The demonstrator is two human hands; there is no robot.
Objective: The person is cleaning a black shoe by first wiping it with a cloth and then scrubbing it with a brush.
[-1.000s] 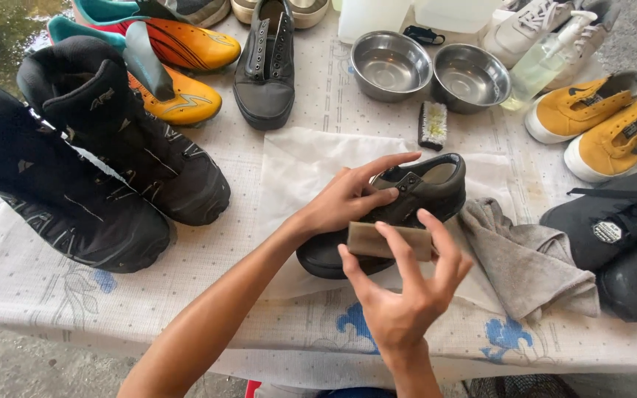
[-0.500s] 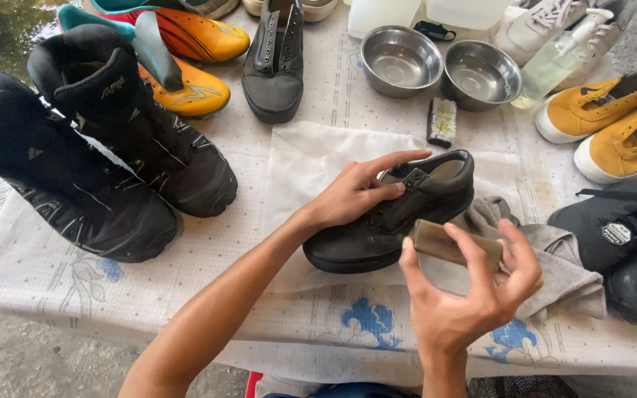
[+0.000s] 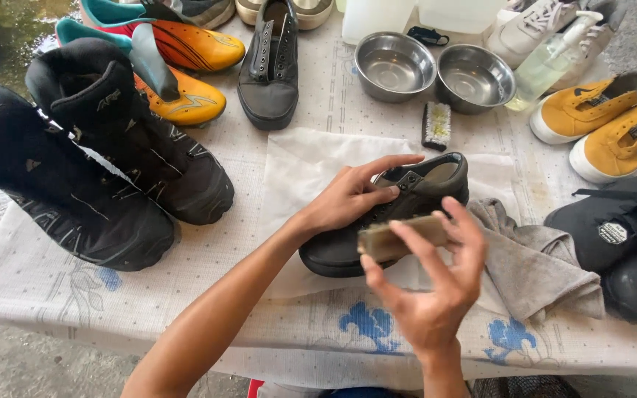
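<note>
Left hand (image 3: 352, 195) pins the black shoe (image 3: 388, 214) flat to the worktop; right hand (image 3: 429, 284) pinches a brush (image 3: 396, 237) against its side — mid-scrub, firm steadying needed.

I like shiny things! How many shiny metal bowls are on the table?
2. One metal bowl sits at the table's far side, the other bowl touching it on its right. Others may be hidden beyond the picture's top edge.

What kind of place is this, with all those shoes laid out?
Probably a shoe-cleaning stall or work table, perhaps outdoors. Many pairs of shoes sit on the cloth-covered table, with two steel bowls, a brush and a rag; the left hand steadies a dark shoe.
</note>
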